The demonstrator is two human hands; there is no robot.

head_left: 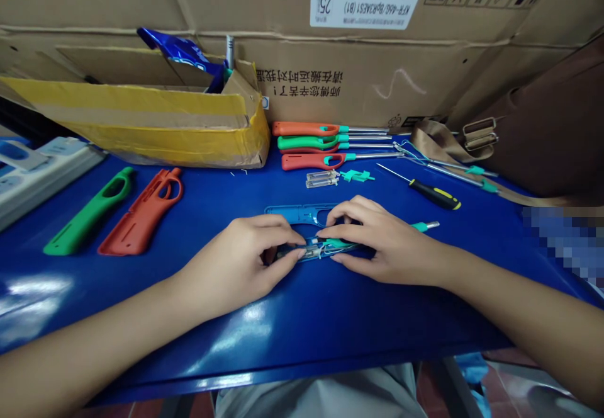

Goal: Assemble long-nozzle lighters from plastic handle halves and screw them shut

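Note:
Both my hands pinch a clear plastic lighter insert (306,253) with teal parts, low at the table's centre. My left hand (240,260) grips its left end, and my right hand (377,242) holds its teal part, hiding much of it. Just beyond lies an open blue lighter half-shell (295,214), touched by my right fingers. A teal-ended metal nozzle (425,226) extends past my right hand. To the left lie a green half-shell (89,213) and an orange half-shell (141,216). Several finished long-nosed lighters (311,147) lie in a row at the back.
A black-and-yellow screwdriver (434,194), small clear parts (322,179), and metal nozzles (448,169) lie on the blue table (283,336). A taped cardboard box (141,116) stands back left, and a white power strip (42,179) sits at the left edge.

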